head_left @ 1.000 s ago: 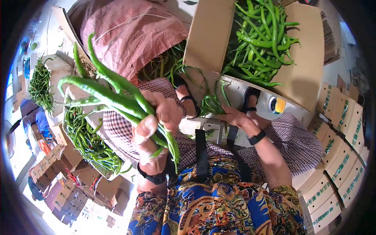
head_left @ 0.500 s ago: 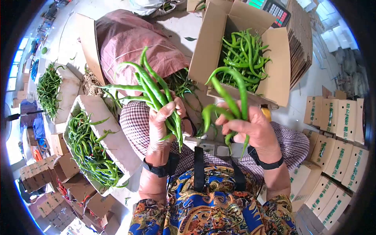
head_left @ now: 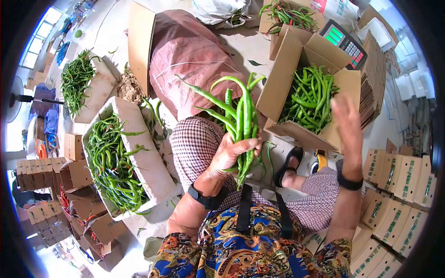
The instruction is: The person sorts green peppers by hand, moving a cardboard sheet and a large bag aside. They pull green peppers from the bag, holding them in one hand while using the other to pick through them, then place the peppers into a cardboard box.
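A bunch of long green peppers (head_left: 242, 121) stands up out of my left hand (head_left: 235, 152), whose fingers are wrapped round its lower part. My right hand (head_left: 346, 123) is raised at the right side of an open cardboard box (head_left: 274, 83), fingers stretched, blurred by motion, with nothing seen in it. Inside that box lies a heap of green peppers (head_left: 313, 95). A pink sack (head_left: 187, 55) lies beyond my left hand, over my checked trouser leg.
At the left, a white foam box (head_left: 141, 153) holds green peppers, with another pepper pile (head_left: 78, 81) behind it. A scale (head_left: 343, 41) stands beyond the cardboard box. Printed cartons (head_left: 401, 185) are stacked at the right.
My right hand has let go of its peppers and moved right to the box, its fingers opening. My left hand still holds its bunch, now more to the right in view. The view has shifted.
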Action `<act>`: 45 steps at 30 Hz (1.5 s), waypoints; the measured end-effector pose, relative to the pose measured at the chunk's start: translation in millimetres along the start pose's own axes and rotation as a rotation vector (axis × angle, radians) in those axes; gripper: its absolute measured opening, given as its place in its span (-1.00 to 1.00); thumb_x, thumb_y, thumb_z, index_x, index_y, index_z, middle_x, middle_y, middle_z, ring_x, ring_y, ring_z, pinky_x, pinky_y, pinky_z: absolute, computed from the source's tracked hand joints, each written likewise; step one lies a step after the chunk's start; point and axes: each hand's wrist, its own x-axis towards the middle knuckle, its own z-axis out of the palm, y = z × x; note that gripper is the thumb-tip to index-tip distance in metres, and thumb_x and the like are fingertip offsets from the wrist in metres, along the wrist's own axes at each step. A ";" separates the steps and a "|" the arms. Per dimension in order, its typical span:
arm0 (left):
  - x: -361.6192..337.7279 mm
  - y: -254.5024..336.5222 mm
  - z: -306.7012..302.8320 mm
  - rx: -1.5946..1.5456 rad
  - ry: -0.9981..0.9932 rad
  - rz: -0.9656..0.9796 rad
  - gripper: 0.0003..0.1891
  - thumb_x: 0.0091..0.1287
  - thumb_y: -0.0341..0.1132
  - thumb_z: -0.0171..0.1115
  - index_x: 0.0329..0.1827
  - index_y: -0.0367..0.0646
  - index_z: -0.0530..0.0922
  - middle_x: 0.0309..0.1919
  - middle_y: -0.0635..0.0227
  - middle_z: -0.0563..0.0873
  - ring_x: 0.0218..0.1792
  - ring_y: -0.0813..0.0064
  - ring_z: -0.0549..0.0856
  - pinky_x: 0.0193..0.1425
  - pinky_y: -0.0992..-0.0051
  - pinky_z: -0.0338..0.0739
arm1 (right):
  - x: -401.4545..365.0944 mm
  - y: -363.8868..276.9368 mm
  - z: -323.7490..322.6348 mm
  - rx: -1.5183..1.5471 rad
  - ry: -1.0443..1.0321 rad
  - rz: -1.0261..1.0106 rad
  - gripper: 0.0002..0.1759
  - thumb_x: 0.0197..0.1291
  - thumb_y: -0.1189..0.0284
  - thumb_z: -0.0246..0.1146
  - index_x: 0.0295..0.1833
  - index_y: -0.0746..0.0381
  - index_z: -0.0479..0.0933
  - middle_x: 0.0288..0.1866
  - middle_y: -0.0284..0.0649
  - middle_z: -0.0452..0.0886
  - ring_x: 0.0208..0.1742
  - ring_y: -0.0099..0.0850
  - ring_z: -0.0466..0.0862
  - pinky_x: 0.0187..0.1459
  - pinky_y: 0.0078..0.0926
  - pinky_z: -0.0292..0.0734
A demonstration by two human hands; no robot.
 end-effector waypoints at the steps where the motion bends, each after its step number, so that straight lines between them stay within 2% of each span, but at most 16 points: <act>1: 0.5 -0.8 2.4 -0.003 -0.005 0.003 -0.54 0.09 -0.29 0.43 -0.01 -0.26 0.44 -0.32 0.33 0.57 -0.40 0.54 0.58 -0.31 0.59 0.52 | -19.8 -13.6 11.0 -0.016 -0.137 0.032 -0.36 0.21 0.19 0.32 0.26 0.40 0.39 0.11 -0.04 0.59 0.18 -0.36 0.55 0.23 -0.45 0.41; 3: 2.4 -5.7 1.6 0.024 -0.057 -0.004 -0.59 0.13 -0.33 0.39 -0.02 -0.26 0.46 -0.35 0.34 0.59 -0.40 0.55 0.59 -0.30 0.58 0.52 | -50.1 -37.5 34.7 0.195 -0.461 0.161 -0.39 0.16 0.25 0.37 0.25 0.35 0.41 0.00 -0.10 0.61 -0.01 -0.43 0.61 0.09 -0.51 0.50; 5: 1.5 -7.0 5.4 0.060 -0.065 -0.046 -0.62 0.15 -0.35 0.37 -0.02 -0.27 0.46 -0.36 0.34 0.60 -0.39 0.56 0.60 -0.29 0.57 0.53 | -72.1 -31.5 65.6 0.268 -0.495 0.204 -0.47 0.10 0.31 0.43 0.12 0.33 0.48 -0.11 -0.18 0.60 -0.20 -0.53 0.60 -0.11 -0.56 0.56; 7: -1.6 -4.2 7.5 0.120 -0.074 -0.118 -0.68 0.19 -0.38 0.34 -0.04 -0.28 0.48 -0.36 0.35 0.63 -0.38 0.56 0.62 -0.27 0.56 0.54 | -85.4 -31.1 90.6 0.199 -0.355 -0.052 -0.57 0.06 0.34 0.46 -0.03 0.33 0.51 -0.23 -0.26 0.57 -0.34 -0.61 0.54 -0.33 -0.60 0.55; 8: -1.2 -6.7 6.9 0.123 -0.087 -0.114 -0.67 0.19 -0.37 0.34 -0.04 -0.28 0.49 -0.34 0.36 0.63 -0.37 0.56 0.62 -0.26 0.56 0.53 | -87.7 -29.3 100.0 0.253 -0.347 -0.016 -0.63 0.09 0.35 0.43 -0.12 0.36 0.50 -0.25 -0.24 0.59 -0.39 -0.60 0.57 -0.42 -0.60 0.56; 11: 0.2 -12.7 4.2 0.137 -0.108 -0.095 -0.64 0.21 -0.31 0.36 -0.02 -0.28 0.49 -0.32 0.36 0.63 -0.36 0.56 0.62 -0.25 0.57 0.53 | -92.5 -37.0 111.0 0.405 -0.392 0.130 -0.68 0.12 0.40 0.40 -0.14 0.38 0.49 -0.25 -0.21 0.61 -0.43 -0.57 0.60 -0.48 -0.63 0.55; 13: -2.0 -13.9 3.5 0.151 -0.104 -0.079 -0.61 0.22 -0.26 0.37 0.00 -0.29 0.48 -0.31 0.36 0.64 -0.35 0.56 0.62 -0.25 0.57 0.53 | -91.7 -27.6 114.0 0.343 -0.344 -0.010 -0.76 0.19 0.43 0.35 -0.19 0.37 0.49 -0.31 -0.21 0.62 -0.50 -0.58 0.60 -0.52 -0.65 0.53; 15: -2.8 -13.9 5.6 -0.021 -0.108 -0.075 -0.52 0.23 -0.14 0.37 0.05 -0.29 0.47 -0.31 0.36 0.63 -0.34 0.54 0.62 -0.25 0.56 0.53 | -89.3 -36.3 106.1 0.451 -0.489 0.213 -0.78 0.23 0.42 0.32 -0.22 0.35 0.49 -0.40 -0.24 0.61 -0.58 -0.61 0.56 -0.57 -0.65 0.50; 19: -1.6 -15.0 5.0 -0.140 -0.069 -0.102 -0.49 0.24 -0.04 0.35 0.07 -0.24 0.46 -0.35 0.33 0.63 -0.35 0.50 0.62 -0.26 0.53 0.53 | -90.7 -36.7 107.3 0.568 -0.488 0.205 -0.81 0.24 0.44 0.31 -0.20 0.34 0.49 -0.46 -0.29 0.59 -0.66 -0.63 0.50 -0.61 -0.64 0.44; 20: -1.9 -16.9 6.3 -0.180 -0.007 -0.111 -0.56 0.25 -0.06 0.33 0.00 -0.21 0.48 -0.36 0.32 0.63 -0.37 0.49 0.62 -0.27 0.53 0.54 | -90.1 -37.2 102.8 0.548 -0.536 0.256 -0.83 0.27 0.46 0.27 -0.13 0.34 0.51 -0.36 -0.26 0.62 -0.48 -0.60 0.59 -0.43 -0.63 0.53; 21: -1.9 -16.9 5.7 -0.180 -0.007 -0.111 -0.56 0.25 -0.06 0.33 0.00 -0.21 0.48 -0.36 0.32 0.63 -0.37 0.49 0.62 -0.27 0.53 0.54 | -90.4 -37.9 102.4 0.547 -0.536 0.256 -0.83 0.27 0.46 0.27 -0.13 0.34 0.51 -0.36 -0.26 0.62 -0.48 -0.60 0.59 -0.43 -0.63 0.53; 24: 2.4 -17.8 0.6 -0.250 0.064 -0.020 -0.68 0.25 -0.16 0.29 -0.12 -0.21 0.50 -0.40 0.35 0.60 -0.40 0.51 0.60 -0.27 0.53 0.56 | -89.8 -34.1 94.9 0.646 -0.524 0.176 -0.76 0.35 0.43 0.18 0.05 0.31 0.51 -0.07 -0.21 0.64 -0.02 -0.52 0.60 0.08 -0.56 0.46; 27: 1.5 -17.5 -4.4 -0.287 0.100 0.023 -0.72 0.30 -0.32 0.24 0.00 -0.21 0.45 -0.33 0.35 0.60 -0.38 0.53 0.60 -0.29 0.57 0.57 | -87.6 -39.9 79.5 0.733 -0.600 0.320 -0.73 0.36 0.40 0.16 0.08 0.32 0.50 -0.07 -0.19 0.65 -0.04 -0.50 0.61 0.05 -0.55 0.47; 39: 1.8 -10.1 -0.3 0.064 0.118 0.084 -0.63 0.23 -0.37 0.33 0.05 -0.26 0.45 -0.30 0.34 0.61 -0.34 0.50 0.63 -0.22 0.50 0.59 | -89.2 -47.2 38.4 0.542 -0.733 0.136 -0.72 0.37 0.41 0.10 0.09 0.34 0.45 -0.04 -0.18 0.61 -0.03 -0.47 0.57 0.05 -0.50 0.45; 43: 4.3 -5.7 3.5 0.085 0.292 0.166 -0.68 0.25 -0.38 0.29 0.03 -0.25 0.47 -0.35 0.35 0.61 -0.41 0.55 0.60 -0.30 0.55 0.53 | -100.0 -42.8 21.5 0.660 -0.695 0.240 -0.75 0.37 0.40 0.10 0.05 0.32 0.46 -0.04 -0.20 0.59 -0.10 -0.51 0.56 -0.01 -0.54 0.46; 45: 5.0 -3.6 0.5 0.075 0.324 0.151 -0.70 0.27 -0.39 0.27 0.02 -0.25 0.48 -0.38 0.39 0.59 -0.43 0.58 0.57 -0.33 0.57 0.50 | -102.8 -42.1 14.4 0.739 -0.496 0.105 -0.77 0.37 0.40 0.10 0.03 0.31 0.46 -0.05 -0.21 0.58 -0.18 -0.55 0.52 -0.08 -0.58 0.46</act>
